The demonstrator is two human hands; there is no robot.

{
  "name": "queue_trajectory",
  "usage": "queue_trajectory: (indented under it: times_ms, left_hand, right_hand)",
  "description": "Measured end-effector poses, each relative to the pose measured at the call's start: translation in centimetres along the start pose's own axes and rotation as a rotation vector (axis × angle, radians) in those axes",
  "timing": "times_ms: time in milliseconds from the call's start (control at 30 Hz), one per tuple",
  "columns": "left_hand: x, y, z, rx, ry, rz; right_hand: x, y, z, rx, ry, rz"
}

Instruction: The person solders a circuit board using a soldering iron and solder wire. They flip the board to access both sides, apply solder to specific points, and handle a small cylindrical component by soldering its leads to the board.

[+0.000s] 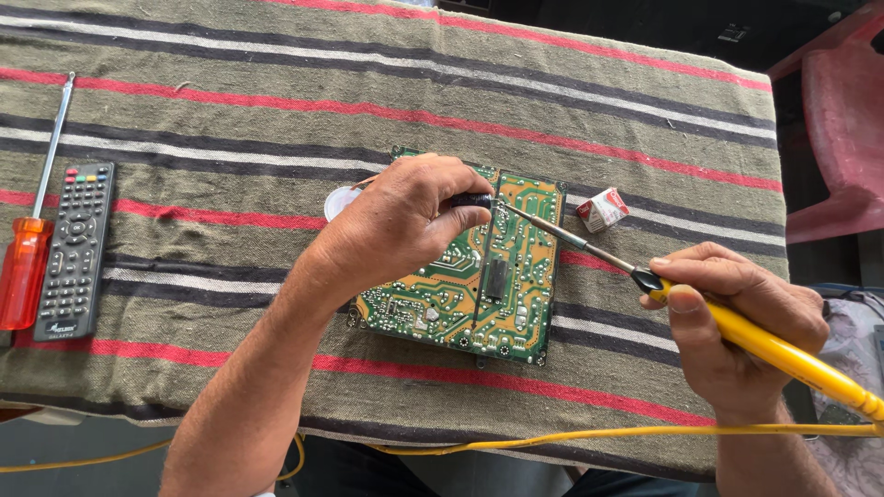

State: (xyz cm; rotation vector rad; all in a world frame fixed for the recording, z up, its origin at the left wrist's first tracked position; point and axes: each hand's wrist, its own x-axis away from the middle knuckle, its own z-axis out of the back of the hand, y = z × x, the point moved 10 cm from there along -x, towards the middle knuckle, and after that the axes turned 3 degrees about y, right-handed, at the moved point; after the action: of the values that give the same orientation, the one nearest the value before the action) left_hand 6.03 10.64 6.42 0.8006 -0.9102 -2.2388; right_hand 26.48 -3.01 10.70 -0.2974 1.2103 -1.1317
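Note:
A green circuit board [511, 294] lies solder side up in the middle of the striped cloth. My left hand [401, 225] rests on its upper left part and pinches a small dark part [471, 199] against the board. My right hand [737, 313] grips the yellow handle of a soldering iron [783, 354]. Its metal shaft [562, 235] reaches left, with the tip touching the board right beside my left fingertips.
A black remote control [75, 248] and an orange-handled screwdriver [26, 267] lie at the far left. A small round white tin [339, 202] peeks out behind my left hand. A small red-and-white box [603, 209] sits right of the board. A red plastic chair [843, 120] stands at the right; the yellow cord [552, 440] runs along the near edge.

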Motion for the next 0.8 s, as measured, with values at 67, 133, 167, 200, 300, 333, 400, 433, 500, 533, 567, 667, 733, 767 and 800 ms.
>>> queue_trajectory:
  times_ms: [67,133,167,200,300,333,400,433,500,533,567,667,733,767,800]
  left_hand:
    - [-0.06,-0.01,-0.02,0.017,-0.006,0.012]
    - [-0.07,-0.43,-0.31,0.055,-0.037,0.068]
    - [-0.09,-0.52,-0.39,0.063,-0.041,0.086]
    - [-0.10,-0.61,-0.48,0.072,-0.046,0.104]
    - [-0.01,-0.60,-0.25,0.098,-0.033,0.108]
    - [-0.04,-0.53,-0.19,0.107,-0.026,0.100]
    - [-0.07,-0.50,-0.18,0.124,-0.020,0.090]
    - [-0.09,-0.47,-0.16,0.132,-0.017,0.085]
    - [0.08,-0.65,-0.18,0.119,-0.024,0.092]
    - [0.08,-0.70,-0.22,0.111,-0.028,0.094]
    - [0.03,-0.66,-0.24,0.113,-0.028,0.090]
    - [0.07,-0.54,-0.28,0.115,-0.028,0.084]
    - [0.06,-0.47,-0.25,0.110,-0.026,0.082]
    - [0.07,-0.62,-0.34,0.109,-0.035,0.099]
    - [0.08,-0.78,-0.42,0.108,-0.044,0.115]
  right_hand:
    - [0.05,0.04,0.02,-0.004,0.002,-0.003]
    - [0.15,0.03,-0.02,-0.002,-0.001,-0.003]
    - [0.15,0.03,-0.04,0.003,-0.003,-0.001]
    - [0.21,0.02,-0.10,0.002,-0.003,0.000]
    - [0.30,-0.04,-0.23,-0.004,-0.003,0.002]
    - [0.31,-0.04,-0.24,-0.003,-0.001,0.000]
    - [0.28,-0.04,-0.21,0.006,0.005,-0.008]
    - [0.26,-0.03,-0.18,0.009,0.006,-0.011]
    - [0.30,-0.09,-0.35,0.008,0.004,-0.017]
    - [0.32,-0.11,-0.42,0.008,0.003,-0.019]
    - [0.30,-0.16,-0.43,0.009,0.002,-0.019]
    - [0.26,-0.24,-0.68,0.000,-0.010,-0.010]
    - [0.22,-0.24,-0.72,-0.001,-0.015,-0.005]
    - [0.21,-0.21,-0.70,0.003,-0.014,-0.006]
    - [0.22,-0.18,-0.69,0.006,-0.015,-0.007]
